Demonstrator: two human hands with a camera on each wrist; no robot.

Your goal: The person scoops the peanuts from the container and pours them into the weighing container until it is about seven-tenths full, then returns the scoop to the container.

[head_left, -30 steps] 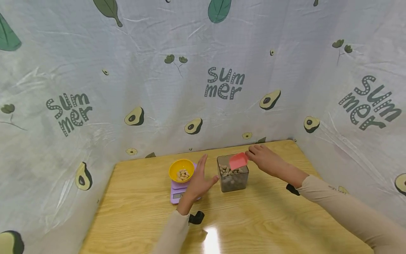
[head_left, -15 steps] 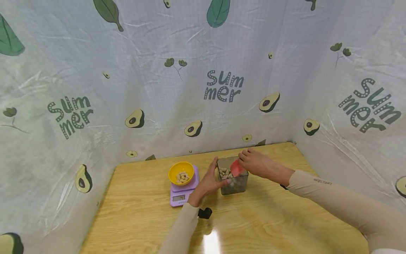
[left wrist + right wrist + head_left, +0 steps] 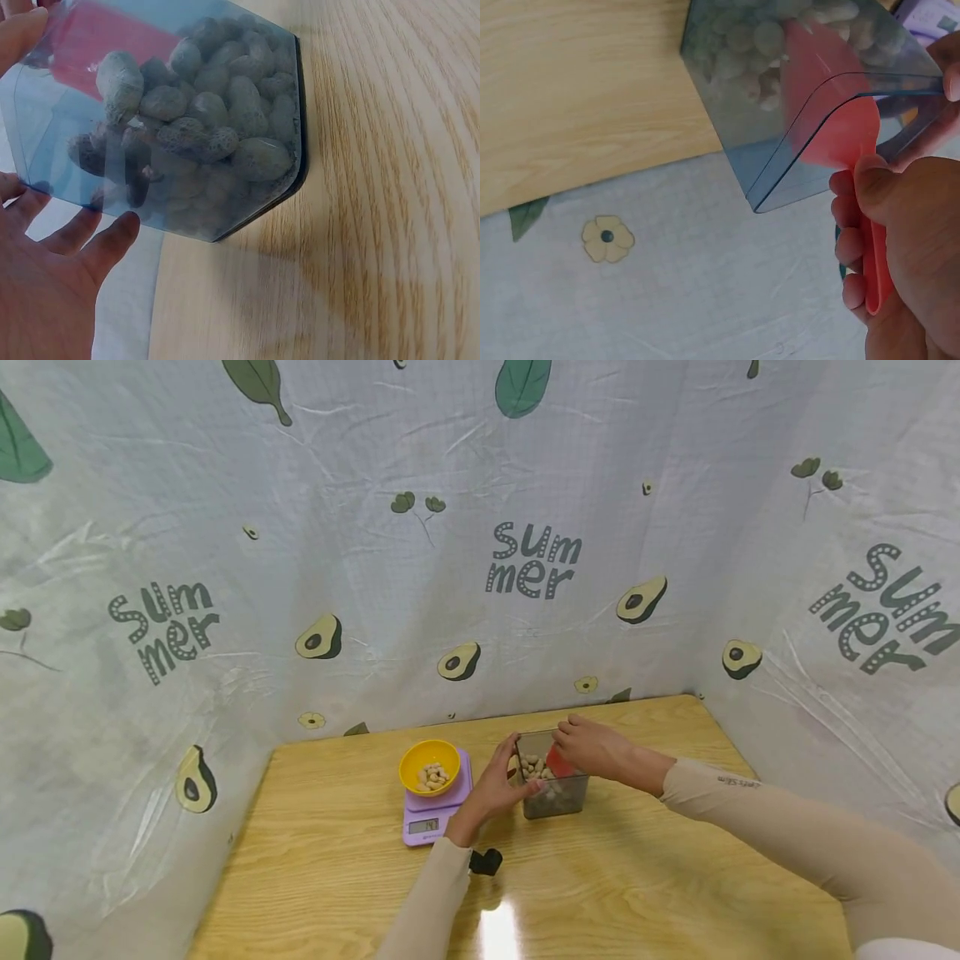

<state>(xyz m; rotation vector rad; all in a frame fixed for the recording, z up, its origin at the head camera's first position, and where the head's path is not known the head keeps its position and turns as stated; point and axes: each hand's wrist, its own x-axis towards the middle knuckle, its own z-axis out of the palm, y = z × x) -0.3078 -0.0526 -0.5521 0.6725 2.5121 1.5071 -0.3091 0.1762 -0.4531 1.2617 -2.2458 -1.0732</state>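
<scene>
R hand (image 3: 590,747) grips red plastic scoop (image 3: 558,764), blade in smoky see-through plastic bin (image 3: 553,805) w/ unshelled tan peanuts (image 3: 244,109), lower ctr of head view; L hand (image 3: 495,789) holds bin's side, grip wide.

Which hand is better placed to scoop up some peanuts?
Likely the right hand: it grips the red scoop, which reaches into the see-through container of peanuts, while the left hand holds the container.

Bright, even light is filling the head view. A white glare (image 3: 500,933) is shining on the bench (image 3: 337,860) below the hands (image 3: 492,789) (image 3: 600,750), and soft shadows are lying near them. The wrist views are looking dimmer, and peanuts (image 3: 259,159) beside the hands are looking cloudy through the box (image 3: 46,142).
</scene>
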